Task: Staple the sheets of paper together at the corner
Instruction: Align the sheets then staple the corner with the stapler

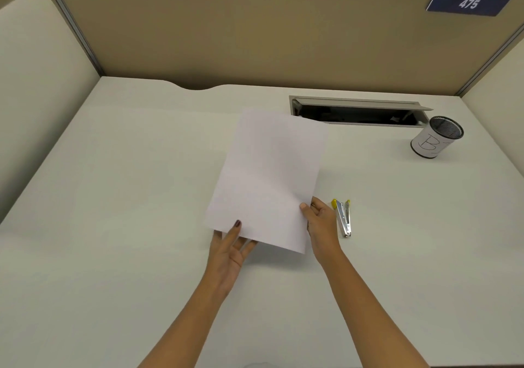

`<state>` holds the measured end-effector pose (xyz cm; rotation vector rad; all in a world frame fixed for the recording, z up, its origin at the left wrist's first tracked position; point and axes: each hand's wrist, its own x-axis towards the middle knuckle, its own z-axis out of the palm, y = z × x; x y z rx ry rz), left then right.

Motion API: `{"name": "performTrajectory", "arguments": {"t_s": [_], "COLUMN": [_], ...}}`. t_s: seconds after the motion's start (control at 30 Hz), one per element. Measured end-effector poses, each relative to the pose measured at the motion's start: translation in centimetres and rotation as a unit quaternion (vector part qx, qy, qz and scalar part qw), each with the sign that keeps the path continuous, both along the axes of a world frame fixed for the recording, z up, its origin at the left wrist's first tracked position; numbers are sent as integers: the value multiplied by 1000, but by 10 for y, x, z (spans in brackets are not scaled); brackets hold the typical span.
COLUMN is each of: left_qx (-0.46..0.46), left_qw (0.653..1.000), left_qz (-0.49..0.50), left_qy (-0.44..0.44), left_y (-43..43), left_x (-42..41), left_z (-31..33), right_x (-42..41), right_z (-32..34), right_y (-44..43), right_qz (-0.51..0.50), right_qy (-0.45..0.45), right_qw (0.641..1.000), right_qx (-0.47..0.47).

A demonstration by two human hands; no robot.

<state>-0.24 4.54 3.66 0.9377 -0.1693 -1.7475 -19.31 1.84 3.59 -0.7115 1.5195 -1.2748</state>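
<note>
White sheets of paper (269, 177) are held a little above the middle of the desk, with a shadow under their near edge. My left hand (231, 250) grips the near left corner, thumb on top and fingers underneath. My right hand (320, 226) pinches the right edge near the bottom corner. A small silver stapler (343, 218) with yellow ends lies flat on the desk just to the right of my right hand, apart from it.
A mesh pen cup (435, 138) wrapped in white paper stands at the back right. An open cable tray slot (357, 111) is set into the white desk (127, 197) behind the paper. Tan partition walls (226, 27) enclose the desk on three sides.
</note>
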Motion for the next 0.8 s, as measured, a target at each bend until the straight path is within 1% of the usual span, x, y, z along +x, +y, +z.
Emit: {"name": "performTrajectory", "arguments": {"t_s": [0.07,0.1,0.27,0.4,0.5,0.67,0.8], "left_qx": [4,4,4,-11,-12,-22,-16], "left_qw": [1000,1000,996,988,986,981,981], "left_qz": [13,9,-43,-56,-56,-55,-41], "left_qy": [27,26,-74,-143,-159,-184,-191], "left_y": [1,1,1,2,4,3,0], "left_x": [-10,-14,-26,-30,-30,-25,-28], "left_z": [1,3,5,1,-2,-7,-9], "right_x": [4,6,15,18,17,13,6], "right_z": [1,1,3,4,3,2,-2], "right_y": [0,0,2,2,0,-2,-4], "right_qz": [10,16,34,33,45,71,55], "right_qy": [7,14,24,23,40,39,58], "right_qw": [1000,1000,999,999,998,997,997], "right_qx": [-2,-3,-8,-18,-20,-11,16]}}
